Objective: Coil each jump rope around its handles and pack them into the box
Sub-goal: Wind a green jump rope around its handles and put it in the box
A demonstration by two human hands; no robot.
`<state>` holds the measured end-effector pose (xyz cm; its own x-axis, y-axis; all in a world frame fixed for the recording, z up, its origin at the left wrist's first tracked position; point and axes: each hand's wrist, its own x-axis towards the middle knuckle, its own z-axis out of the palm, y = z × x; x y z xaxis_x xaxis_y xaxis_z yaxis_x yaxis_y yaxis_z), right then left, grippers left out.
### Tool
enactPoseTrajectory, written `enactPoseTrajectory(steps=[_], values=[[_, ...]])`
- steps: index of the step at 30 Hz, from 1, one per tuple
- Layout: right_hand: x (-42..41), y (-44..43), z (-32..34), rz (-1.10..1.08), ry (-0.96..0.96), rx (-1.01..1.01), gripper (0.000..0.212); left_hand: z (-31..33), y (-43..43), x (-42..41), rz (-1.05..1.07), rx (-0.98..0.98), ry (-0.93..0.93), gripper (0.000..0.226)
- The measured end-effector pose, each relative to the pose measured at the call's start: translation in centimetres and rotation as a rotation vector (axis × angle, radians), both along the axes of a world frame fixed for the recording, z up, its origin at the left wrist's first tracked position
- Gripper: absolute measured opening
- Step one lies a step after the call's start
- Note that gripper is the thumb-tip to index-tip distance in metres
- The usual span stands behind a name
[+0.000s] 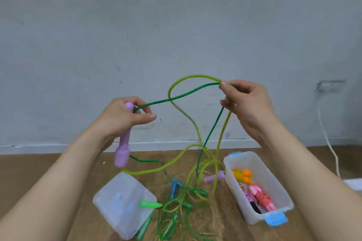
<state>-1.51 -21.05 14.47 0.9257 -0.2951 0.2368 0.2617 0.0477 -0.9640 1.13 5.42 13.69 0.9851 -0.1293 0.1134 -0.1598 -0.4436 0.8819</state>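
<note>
- The left hand (125, 117) has its fingers (145, 118) curled tight round the top of a purple handle (123, 150). The rest of the handle hangs below the fist.
- The right hand (248, 103) pinches rope between thumb and forefinger (225, 86), and its lower fingers are hooked round the strands that drop from there.
- A dark green rope (176, 97) runs taut-ish from the left fingers across to the right fingers.
- A yellow-green rope (195, 77) arches in a loop just left of the right fingers, then falls away beneath them.
- Below both hands the strands drop into a tangle (186, 199) on the floor (49, 172), among a blue handle (174, 188) and a green handle (150, 204).
- A second purple handle (213, 177) lies under the right fingers, just beside the box (252, 218).
- The box is translucent with blue latches and stands on the floor below the right wrist. It holds an orange coiled rope (242, 175) and a pink coiled rope (262, 196).
- Its translucent lid (119, 203) lies below the left fingers, partly covering more green handles.
- The floor is brown wood-look.
- Beyond the fingers stands a pale grey, scuffed wall (176, 25) with a white skirting strip (58, 145).
- Far right of the right hand, a socket (331, 85) sits on the wall, and a white cable (329, 142) trails down to the floor.
</note>
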Motion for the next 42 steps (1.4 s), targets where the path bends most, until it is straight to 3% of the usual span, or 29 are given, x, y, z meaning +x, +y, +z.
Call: enactPoseTrajectory(steps=[2,5,8,11,13,15,18,21,22,25,27,28,30,32,33,35,36,38,40,42], values=[[-0.3,0.8,-0.3,-0.062,-0.003,-0.108,0.019,-1.0,1.0,0.0,-0.023,0.072,0.055,0.013],[-0.5,2.2,-1.7,-0.035,-0.028,-0.259,0.028,-3.2,0.9,-0.1,-0.028,0.3,0.088,0.035],[0.0,3.6,-3.5,0.163,0.021,-0.442,0.03,-5.1,-1.5,-1.1,-0.147,0.078,0.006,0.048],[0.8,4.4,-4.6,0.308,0.058,-0.509,0.034,-5.8,-4.2,-1.5,-0.268,-0.048,0.063,0.027],[1.6,3.9,-5.0,0.31,0.074,-0.535,0.034,-5.4,-4.4,-1.1,-0.205,-0.052,0.005,0.019],[2.2,3.1,-5.6,0.365,0.111,-0.569,0.03,-5.1,-4.0,-0.4,-0.118,-0.089,-0.1,0.038],[2.6,2.9,-6.6,0.417,0.165,-0.753,0.024,-4.3,-4.5,-0.8,-0.101,-0.158,-0.258,0.039],[2.8,2.3,-8.3,0.402,0.298,-1.118,0.034,-2.2,-5.1,-1.3,0.039,-0.521,-0.241,0.036],[2.8,1.9,-8.9,0.427,0.338,-1.088,0.035,-1.2,-4.6,-1.2,0.051,-0.7,-0.219,0.037],[1.6,3.0,-9.6,0.572,0.358,-0.557,0.017,0.5,-3.5,-1.2,-0.162,-1.147,-0.022,0.043],[0.8,5.2,-9.6,0.761,0.354,-0.268,0.032,0.4,-3.9,-1.6,-0.294,-1.234,0.121,0.042],[0.3,6.4,-9.8,0.859,0.37,-0.233,0.037,0.2,-4.5,-1.8,-0.313,-1.261,0.16,0.041],[-0.8,8.3,-10.4,1.033,0.424,-0.443,0.03,0.5,-5.1,-1.9,-0.306,-1.386,0.195,0.039],[-0.6,7.7,-11.8,1.135,0.456,-0.886,0.004,0.9,-4.2,-1.4,-0.254,-1.556,0.217,0.038],[-0.1,6.4,-12.2,1.118,0.481,-1.083,0.01,0.8,-3.0,-0.7,-0.182,-1.581,0.196,0.039],[1.2,2.6,-11.8,0.853,0.567,-1.335,0.023,0.1,0.8,0.5,0.071,-1.518,0.108,0.039],[1.7,0.6,-11.2,0.655,0.573,-1.318,0.026,-0.7,2.8,0.9,0.236,-1.454,0.079,0.038],[2.4,-2.6,-9.7,0.309,0.477,-0.951,0.028,-2.6,5.7,1.9,0.503,-1.186,0.081,0.032],[2.1,-2.7,-8.3,0.177,0.352,-0.571,0.028,-4.2,5.7,2.5,0.563,-0.515,0.069,0.02],[1.4,-0.3,-7.2,0.226,0.296,-0.401,0.027,-5.0,3.1,2.4,0.368,0.138,0.001,0.022]])
